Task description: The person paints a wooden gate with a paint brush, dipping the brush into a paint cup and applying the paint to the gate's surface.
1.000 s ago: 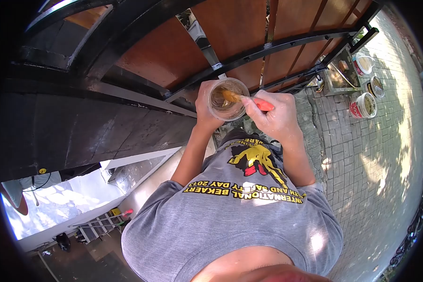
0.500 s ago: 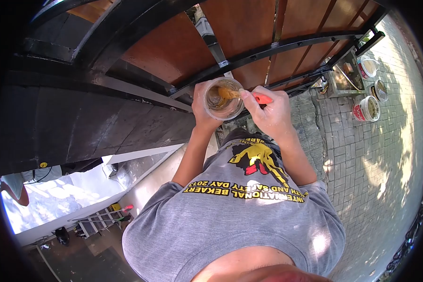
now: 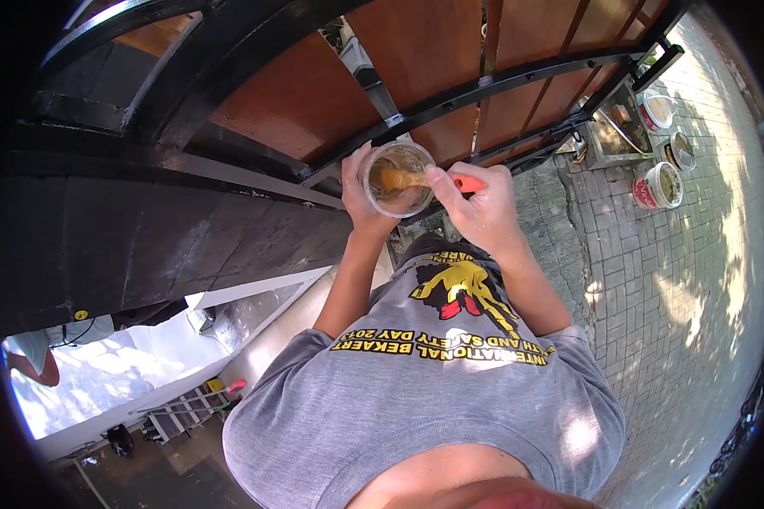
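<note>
My left hand (image 3: 358, 199) is wrapped round a clear plastic cup (image 3: 418, 197), which holds some brownish liquid near its bottom. A paintbrush (image 3: 469, 183) with a red-orange handle is gripped in my right hand (image 3: 488, 212). Its yellowish bristles dip into the cup, and the thumb presses near the base of the bristles. Both hands are in front of my chest, close to a gate (image 3: 450, 140) with brown panels and a black metal frame. The far side of the cup hides part of my left fingers.
Several tubs stand on the paving at the right, among them a red and white tub (image 3: 659, 187). Beside them is a wooden box (image 3: 613, 134). A dark wall-like surface (image 3: 161, 237) lies at my left. At lower left are a ladder (image 3: 182, 416) and part of another person's arm (image 3: 44, 371).
The brush bristles have shifted left and deeper into the cup. My right hand has moved slightly left and down with it. The view has tilted a little.
</note>
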`<state>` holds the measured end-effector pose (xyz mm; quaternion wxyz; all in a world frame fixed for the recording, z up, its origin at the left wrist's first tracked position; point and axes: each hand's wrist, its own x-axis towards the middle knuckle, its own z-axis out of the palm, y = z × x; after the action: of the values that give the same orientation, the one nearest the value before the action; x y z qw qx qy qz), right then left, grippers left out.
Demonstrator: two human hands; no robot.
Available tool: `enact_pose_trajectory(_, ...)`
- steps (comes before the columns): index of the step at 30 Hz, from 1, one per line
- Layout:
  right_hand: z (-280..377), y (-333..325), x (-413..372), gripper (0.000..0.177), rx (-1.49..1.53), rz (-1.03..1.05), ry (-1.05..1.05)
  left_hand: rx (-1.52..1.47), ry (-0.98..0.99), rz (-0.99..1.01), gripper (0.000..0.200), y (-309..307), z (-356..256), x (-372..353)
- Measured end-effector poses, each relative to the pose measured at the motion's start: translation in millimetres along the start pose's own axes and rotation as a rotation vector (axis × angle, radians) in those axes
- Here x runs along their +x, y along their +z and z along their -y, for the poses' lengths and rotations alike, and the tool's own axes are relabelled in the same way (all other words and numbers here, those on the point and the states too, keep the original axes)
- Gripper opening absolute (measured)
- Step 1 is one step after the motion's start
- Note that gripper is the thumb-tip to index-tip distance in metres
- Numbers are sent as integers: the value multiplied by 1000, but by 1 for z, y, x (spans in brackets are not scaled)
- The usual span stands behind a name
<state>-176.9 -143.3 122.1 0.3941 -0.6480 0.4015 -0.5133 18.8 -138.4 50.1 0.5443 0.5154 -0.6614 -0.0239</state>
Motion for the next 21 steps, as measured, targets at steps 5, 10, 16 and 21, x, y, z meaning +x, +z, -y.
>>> enact_pose_trajectory(5,-11,-34,1,39,406,-143,56,85,-40,-17,96,1,3,-4)
enact_pose_trajectory(10,-39,-84,28,33,939,-586,-131,34,-112,-52,94,3,15,-15)
enact_pose_trajectory(16,-50,-132,81,39,850,-809,-117,-86,-105,4,97,12,20,-21)
enact_pose_trajectory(21,-63,-115,119,35,908,-832,-123,-69,-56,55,98,21,12,-20)
